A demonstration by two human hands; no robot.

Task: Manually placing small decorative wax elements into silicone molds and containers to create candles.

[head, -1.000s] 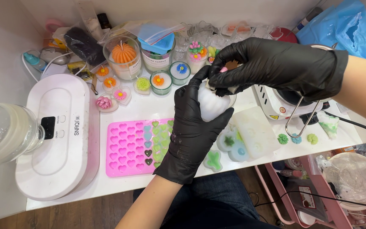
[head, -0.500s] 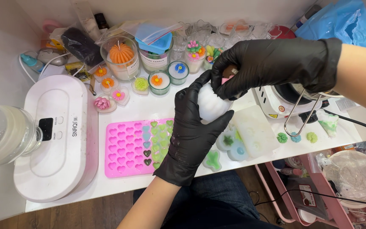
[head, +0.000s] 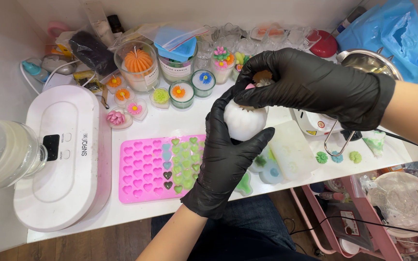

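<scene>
The left hand comes up from below, and its black-gloved fingers wrap around a round white ribbed mould, cupping it from underneath and behind so it sits steady in the palm, lifted off the worktop. The thumb lies out along the mould's lower right side like a rest. The right hand reaches in from the right and arches over the top; its fingertips are pressed close together at the mould's crown, pinching at something small and brownish there, with a bit of pink just beside them. It looks as if one hand braces while the other works the opening, though what exactly is between the fingertips I cannot make out.

Just below the left fingers lies a pink tray of heart-shaped cavities, flat on the worktop, some hearts filled green, blue and dark. To the right of the left thumb sits a pale translucent mould slab. Beyond the right fingertips, towards the wall, stand small flower-topped candles in glass cups and a jar with an orange pumpkin-shaped candle. Well off to the left of both hands rests a white oval appliance, out of the way.
</scene>
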